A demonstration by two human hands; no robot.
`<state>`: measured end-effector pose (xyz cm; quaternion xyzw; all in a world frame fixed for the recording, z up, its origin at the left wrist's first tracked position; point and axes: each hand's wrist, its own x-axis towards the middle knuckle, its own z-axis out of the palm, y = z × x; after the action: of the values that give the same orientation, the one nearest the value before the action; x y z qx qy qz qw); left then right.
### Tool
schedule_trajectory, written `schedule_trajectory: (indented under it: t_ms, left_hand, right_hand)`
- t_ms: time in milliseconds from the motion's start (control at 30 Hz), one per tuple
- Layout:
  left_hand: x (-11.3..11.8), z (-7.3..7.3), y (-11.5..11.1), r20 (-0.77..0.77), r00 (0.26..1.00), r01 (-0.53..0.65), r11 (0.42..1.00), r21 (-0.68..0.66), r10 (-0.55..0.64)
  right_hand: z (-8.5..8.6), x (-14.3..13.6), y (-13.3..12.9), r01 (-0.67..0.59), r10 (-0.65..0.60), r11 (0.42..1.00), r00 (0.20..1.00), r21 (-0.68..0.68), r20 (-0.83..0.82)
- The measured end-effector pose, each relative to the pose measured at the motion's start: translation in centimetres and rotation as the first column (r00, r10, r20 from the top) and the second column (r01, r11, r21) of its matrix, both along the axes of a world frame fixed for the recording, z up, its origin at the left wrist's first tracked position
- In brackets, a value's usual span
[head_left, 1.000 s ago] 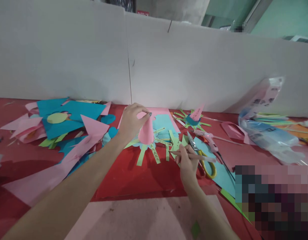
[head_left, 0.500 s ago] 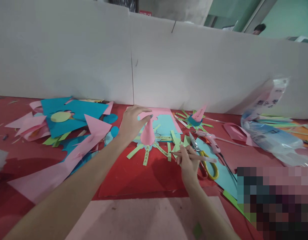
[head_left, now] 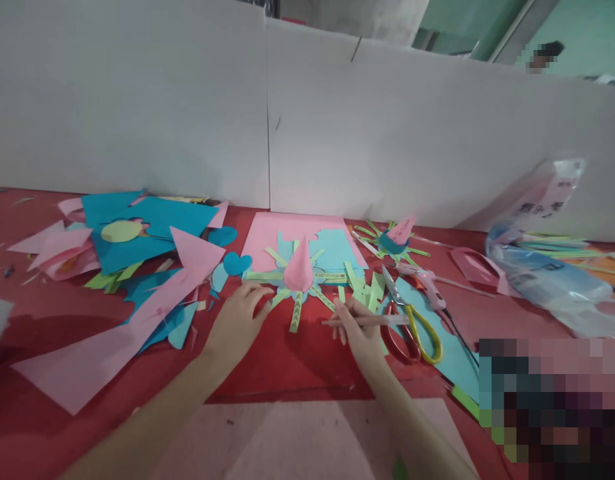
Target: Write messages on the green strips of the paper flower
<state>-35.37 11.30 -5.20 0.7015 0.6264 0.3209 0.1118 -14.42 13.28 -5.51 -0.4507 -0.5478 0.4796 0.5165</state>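
Observation:
A pink paper cone [head_left: 298,267] stands upright on a pale blue scalloped paper base, with green paper strips spreading out around it. One front strip [head_left: 296,313] bears a row of marks like the letter A, and another carries small curved marks. Left of the cone, my left hand [head_left: 240,317] is low over the table, thumb and forefinger apart at the end of a green strip [head_left: 279,299]. My right hand [head_left: 358,327] grips a slim brownish pen [head_left: 387,321], held nearly level, its tip pointing left below the marked strips.
Scissors [head_left: 422,333] with red and yellow handles lie right of my right hand, near a pink glue gun [head_left: 426,285]. A second cone craft [head_left: 398,237] stands behind. Paper scraps [head_left: 122,333] cover the left side. A plastic bag [head_left: 552,263] lies right; a white board [head_left: 362,133] rises behind.
My left hand has come down from above the cone to the strip at its front left. My right hand, still with the pen, has shifted slightly left.

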Motion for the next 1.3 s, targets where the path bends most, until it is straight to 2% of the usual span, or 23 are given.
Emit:
schedule_trajectory:
  t_ms: [233, 433, 633, 767, 933, 1133, 1300]
  left_hand:
    - [1.3, -0.6, -0.4, 0.067, 0.997, 0.045, 0.998, -0.049, -0.041]
    - [1.5, -0.4, -0.9, 0.021, 0.999, 0.037, 0.999, 0.029, -0.038]
    - [2.6, -0.8, -1.5, -0.144, 0.969, 0.213, 0.974, 0.074, -0.201]
    - [2.7, -0.8, -1.6, -0.19, 0.931, 0.324, 0.945, 0.032, -0.313]
    - [1.9, -0.5, -1.6, -0.182, 0.857, 0.482, 0.875, -0.054, -0.483]
    - [0.8, -1.0, -1.3, -0.173, 0.803, 0.561, 0.821, -0.103, -0.57]
    - [0.5, -1.0, -1.2, -0.193, 0.778, 0.583, 0.802, -0.129, -0.597]
  right_hand:
    - [0.0, -0.1, 0.1, 0.013, -0.012, 1.0, 0.998, -0.019, 0.068]
    - [0.0, -0.1, 0.2, -0.027, 0.027, 1.0, 0.999, -0.002, 0.048]
    - [0.1, -0.2, 0.3, 0.001, 0.0, 0.999, 0.999, -0.035, 0.043]
    - [0.3, -0.4, 0.2, 0.018, -0.017, 0.999, 0.999, -0.034, 0.028]
    - [0.2, -0.5, 0.0, 0.028, -0.027, 0.999, 0.999, -0.016, 0.047]
    - [0.1, -1.0, -0.6, 0.032, -0.032, 0.999, 0.993, -0.003, 0.111]
    - [0.0, -1.4, -1.1, 0.027, -0.028, 1.0, 0.986, 0.013, 0.162]
